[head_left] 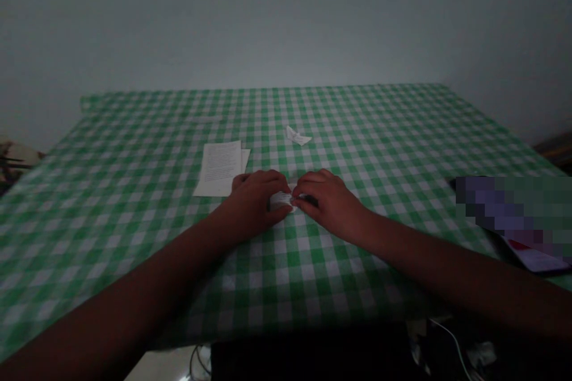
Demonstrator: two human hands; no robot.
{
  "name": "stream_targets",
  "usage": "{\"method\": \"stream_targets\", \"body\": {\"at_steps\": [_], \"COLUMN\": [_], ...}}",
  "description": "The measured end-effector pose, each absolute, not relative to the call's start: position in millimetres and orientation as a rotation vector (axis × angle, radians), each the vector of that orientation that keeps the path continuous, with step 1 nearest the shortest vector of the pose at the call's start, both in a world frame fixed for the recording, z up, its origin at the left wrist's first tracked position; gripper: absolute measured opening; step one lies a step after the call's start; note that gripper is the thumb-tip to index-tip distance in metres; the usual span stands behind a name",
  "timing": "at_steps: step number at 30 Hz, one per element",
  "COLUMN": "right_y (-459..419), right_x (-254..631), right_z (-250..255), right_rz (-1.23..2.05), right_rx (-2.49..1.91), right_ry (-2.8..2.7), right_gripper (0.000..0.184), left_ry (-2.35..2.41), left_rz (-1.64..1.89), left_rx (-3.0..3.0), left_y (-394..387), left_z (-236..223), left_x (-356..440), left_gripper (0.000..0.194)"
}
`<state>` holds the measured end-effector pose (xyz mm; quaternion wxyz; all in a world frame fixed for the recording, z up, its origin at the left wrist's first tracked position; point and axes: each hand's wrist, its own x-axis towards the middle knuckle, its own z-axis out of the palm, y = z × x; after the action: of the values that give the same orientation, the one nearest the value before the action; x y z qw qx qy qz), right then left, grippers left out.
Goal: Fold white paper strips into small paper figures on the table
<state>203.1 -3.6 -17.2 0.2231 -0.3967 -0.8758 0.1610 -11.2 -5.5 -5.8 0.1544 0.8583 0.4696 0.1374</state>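
So there's this small folded bit of white paper (pixel 281 201) right at the front-middle of the table, pinched between both hands. The left hand (pixel 252 202) is curled over one end and the right hand (pixel 328 205) closes in on the other, so it's a narrow grip with the fingertips nearly meeting and the paper held low against the cloth. There's also a small dark bit (pixel 311 200) just under the right hand's fingers, but I can't really tell what it is. The whole table is covered in a green-and-white gingham tablecloth (pixel 134 131). Just past the left hand are a couple of printed paper sheets (pixel 218 168), lying flat and slightly overlapping. Further up, near the middle, there's a loose white paper scrap (pixel 297 136), well apart from the hands. Over on the right edge sits a dark flat object (pixel 531 259), mostly pixelated so it's hard to make out. A plain pale wall (pixel 286 18) runs behind the table, and a thin white cable (pixel 453 342) hangs below the table's near edge.
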Motion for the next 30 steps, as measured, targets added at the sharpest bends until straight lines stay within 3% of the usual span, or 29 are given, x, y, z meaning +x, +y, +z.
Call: {"method": "stream_targets", "body": {"at_steps": [9, 20, 30], "right_y": [1.9, -28.6, -32.5], "right_x": [204.1, 205.2, 206.0], "right_z": [-20.2, 2.9, -0.5], "right_rz": [0.478, 0.232, 0.201], "right_rx": [-1.08, -1.081, -1.098], "right_ry": [-2.376, -2.729, -2.737], "right_gripper": [0.012, 0.039, 0.046], "left_ry": [1.34, 1.304, 1.31], "left_rz": [0.398, 0.361, 0.368], "left_rx": [2.458, 2.469, 2.473], "left_y": [-3.9, -5.1, -1.1], "left_z": [-7.6, -1.9, -8.3], "left_x": [-12.1, -15.5, -18.2], "left_gripper": [0.029, 0.03, 0.029]}}
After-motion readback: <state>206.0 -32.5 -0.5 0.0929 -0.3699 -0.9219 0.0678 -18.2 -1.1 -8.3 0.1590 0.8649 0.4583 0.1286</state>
